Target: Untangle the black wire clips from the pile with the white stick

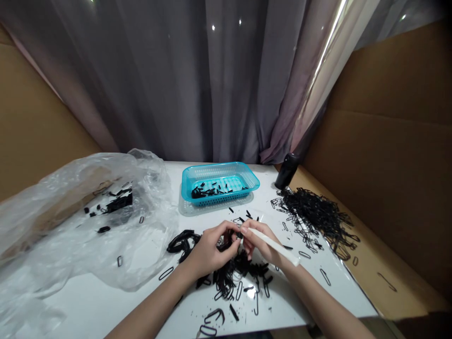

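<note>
My left hand (pixel 216 249) is closed, thumb and forefinger pinched on a small black piece that is mostly hidden by the fingers. My right hand (pixel 259 240) grips a flat white stick-like tool (pixel 278 246), whose tip meets the left fingertips. Its broad end slants back over the right wrist. Beneath both hands lies a pile of black rubbery pieces (pixel 226 280), some strips and some thin oval loops. A thicker bundle of black loops (pixel 181 242) rests just left of my left hand.
A blue plastic basket (pixel 221 201) with black bits inside stands behind the hands. A crumpled clear plastic bag (pixel 148 263) covers the left side. To the right are a heap of black loops (pixel 318 216) and a dark cylinder (pixel 286 172). Cardboard walls (pixel 388 165) flank the white table (pixel 339 301).
</note>
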Demonstrator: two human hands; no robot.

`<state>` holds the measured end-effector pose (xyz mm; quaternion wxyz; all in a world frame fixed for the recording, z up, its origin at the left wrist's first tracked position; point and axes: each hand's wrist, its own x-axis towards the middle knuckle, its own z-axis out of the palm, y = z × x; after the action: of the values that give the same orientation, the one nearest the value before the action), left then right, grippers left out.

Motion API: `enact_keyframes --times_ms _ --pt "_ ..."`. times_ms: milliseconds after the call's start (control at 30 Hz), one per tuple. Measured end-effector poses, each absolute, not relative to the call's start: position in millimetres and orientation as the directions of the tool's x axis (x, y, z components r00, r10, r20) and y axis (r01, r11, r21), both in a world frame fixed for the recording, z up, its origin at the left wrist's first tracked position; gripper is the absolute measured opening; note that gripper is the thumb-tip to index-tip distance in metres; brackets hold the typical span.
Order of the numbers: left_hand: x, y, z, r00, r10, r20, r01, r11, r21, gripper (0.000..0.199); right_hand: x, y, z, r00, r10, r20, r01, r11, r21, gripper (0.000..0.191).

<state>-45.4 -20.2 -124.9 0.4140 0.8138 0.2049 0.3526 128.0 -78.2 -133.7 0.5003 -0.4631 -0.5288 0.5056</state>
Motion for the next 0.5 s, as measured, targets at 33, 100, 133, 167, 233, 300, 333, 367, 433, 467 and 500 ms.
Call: enact_keyframes --times_ms 33,100,133,167,233,300,333,367,433,467,500 --pt "-45.6 -19.7 -125.4 0.655 0.596 0.464 0.069 -0.659 0.749 0.010 128.5 -77.6 -134.5 -0.066 0.996 0.062 -0.013 0.062 -0.998 0.041" --pt "-45.5 -18.1 -126.5 0.627 0.534 0.567 0.095 -0.774 0.626 0.008 129.5 -76.5 -135.8 -0.059 0.996 0.064 -0.003 0.063 -0.998 0.042" --pt "-45.2 -17.1 -127.2 0.620 0.502 0.603 0.097 -0.811 0.576 0.008 129.9 -76.1 -136.2 -0.057 0.996 0.063 0.004 0.064 -0.998 0.042" --pt "-45.0 -16.1 -128.0 0.619 0.470 0.629 0.096 -0.841 0.533 0.009 130.1 -75.9 -136.4 -0.055 0.997 0.063 0.013 0.064 -0.998 0.043" --pt "-44.7 -14.8 -129.8 0.624 0.420 0.659 0.095 -0.878 0.470 0.010 129.9 -76.1 -136.2 -0.045 0.997 0.063 0.040 0.064 -0.997 0.043" --pt "-44.7 -14.5 -131.5 0.642 0.396 0.656 0.101 -0.892 0.440 0.012 129.0 -76.6 -135.3 -0.020 0.998 0.068 0.082 0.069 -0.994 0.041" --pt "-44.6 -14.7 -132.3 0.650 0.396 0.649 0.109 -0.893 0.436 0.013 128.5 -76.9 -134.7 -0.002 0.998 0.069 0.103 0.069 -0.992 0.039" --pt "-44.6 -15.0 -133.1 0.656 0.402 0.639 0.118 -0.891 0.439 0.014 127.9 -77.3 -134.0 0.024 0.997 0.077 0.129 0.074 -0.989 0.037" --pt "-44.4 -15.6 -134.1 0.653 0.436 0.619 0.143 -0.874 0.465 0.015 127.1 -78.2 -132.3 0.104 0.984 0.146 0.212 0.121 -0.970 0.031" --pt "-44.2 -15.7 -134.4 0.642 0.461 0.613 0.157 -0.861 0.483 0.015 127.1 -78.8 -131.2 0.145 0.966 0.213 0.278 0.167 -0.946 0.027" --pt "-44.0 -15.6 -134.6 0.628 0.486 0.608 0.170 -0.848 0.502 0.015 127.5 -79.6 -130.1 0.172 0.939 0.298 0.353 0.224 -0.908 0.023"
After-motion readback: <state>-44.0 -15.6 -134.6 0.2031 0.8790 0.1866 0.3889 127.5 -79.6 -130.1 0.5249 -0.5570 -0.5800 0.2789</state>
